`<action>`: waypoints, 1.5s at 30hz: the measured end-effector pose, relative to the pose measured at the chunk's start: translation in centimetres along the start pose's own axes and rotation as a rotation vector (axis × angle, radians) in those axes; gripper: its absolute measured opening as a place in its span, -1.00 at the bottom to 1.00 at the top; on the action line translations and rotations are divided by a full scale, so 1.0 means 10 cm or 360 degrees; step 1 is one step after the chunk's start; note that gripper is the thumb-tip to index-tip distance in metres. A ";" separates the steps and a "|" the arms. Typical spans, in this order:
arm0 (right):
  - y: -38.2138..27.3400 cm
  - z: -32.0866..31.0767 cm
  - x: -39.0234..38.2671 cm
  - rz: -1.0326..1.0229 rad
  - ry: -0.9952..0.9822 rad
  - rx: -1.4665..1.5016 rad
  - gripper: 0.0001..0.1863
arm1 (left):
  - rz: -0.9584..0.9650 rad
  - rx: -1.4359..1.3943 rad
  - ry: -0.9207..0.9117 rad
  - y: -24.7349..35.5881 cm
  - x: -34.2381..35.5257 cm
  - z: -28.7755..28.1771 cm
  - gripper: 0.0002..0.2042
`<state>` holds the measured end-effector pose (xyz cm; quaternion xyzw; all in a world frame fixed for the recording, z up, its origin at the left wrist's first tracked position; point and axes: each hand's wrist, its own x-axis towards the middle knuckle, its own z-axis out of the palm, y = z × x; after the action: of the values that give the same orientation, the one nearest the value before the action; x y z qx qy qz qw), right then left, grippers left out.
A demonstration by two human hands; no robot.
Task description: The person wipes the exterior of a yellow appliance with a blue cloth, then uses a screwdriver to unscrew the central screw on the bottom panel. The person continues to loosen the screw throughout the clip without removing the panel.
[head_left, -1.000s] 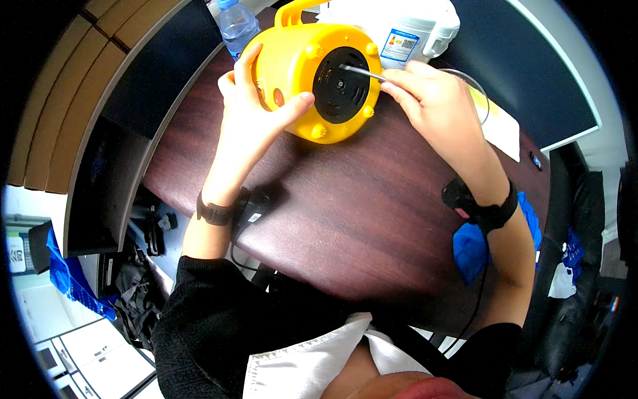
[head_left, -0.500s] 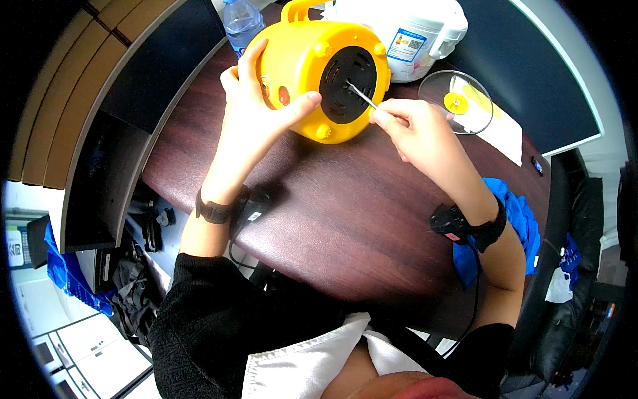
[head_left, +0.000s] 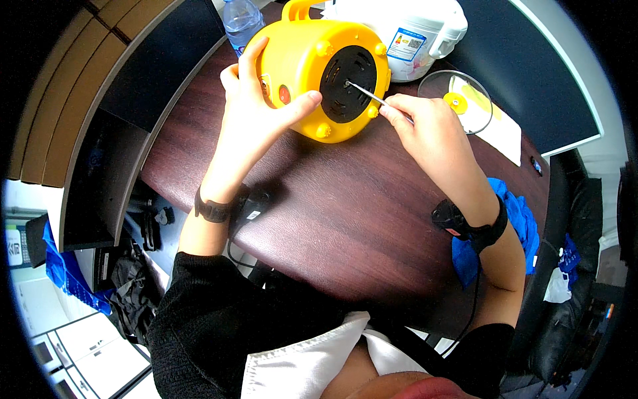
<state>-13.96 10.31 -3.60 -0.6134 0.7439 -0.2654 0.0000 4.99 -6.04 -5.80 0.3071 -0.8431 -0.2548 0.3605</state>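
Note:
A yellow electric cooking pot (head_left: pixel 292 53) lies tipped on its side at the back of the table, its underside turned partly toward me. My left hand (head_left: pixel 256 96) grips its side, thumb on the rim of the base and fingers along the body, beside a red switch (head_left: pixel 284 94). A round black vented plate (head_left: pixel 337 100) with yellow feet around it forms the base. Between the thumb and fingers of my right hand (head_left: pixel 425 130) is a thin silver metal tool (head_left: pixel 367 94), its tip at the middle of that plate. The tool's rear end is mostly hidden by the hand.
Behind the pot stand a white lidded appliance (head_left: pixel 415 46) and a clear plastic bottle (head_left: pixel 242 25). A glass lid with a yellow knob (head_left: pixel 455 103) rests at the right on pale sheets. Blue cloth (head_left: pixel 522 219) lies by my right forearm; a dark partition (head_left: pixel 538 86) borders the table.
My right hand has slid a little right, back along the tool, and more of its shaft shows. The tip stays at the plate's middle; the pot and left hand are almost unmoved.

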 end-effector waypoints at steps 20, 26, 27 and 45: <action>-0.05 -0.22 0.15 -0.0595 0.0201 -0.0599 -0.86 | 0.0091 0.0026 0.0085 0.02 -0.01 -0.01 0.00; -0.03 -0.02 -0.04 0.0676 -0.0497 0.1097 -0.76 | 0.0092 0.0057 0.0074 0.03 -0.02 0.01 0.00; -0.01 0.03 -0.06 0.0712 -0.0509 0.1166 -0.76 | 0.0096 0.0055 0.0078 0.03 -0.02 0.01 0.00; -0.10 0.16 -0.06 0.0819 -0.0555 0.1285 -0.73 | 0.0099 0.0068 0.0063 0.02 -0.02 0.02 0.01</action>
<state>-12.38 10.09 -4.79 -0.3964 0.6979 -0.4169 0.4266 4.90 -5.73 -5.88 0.2934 -0.8501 -0.2195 0.3783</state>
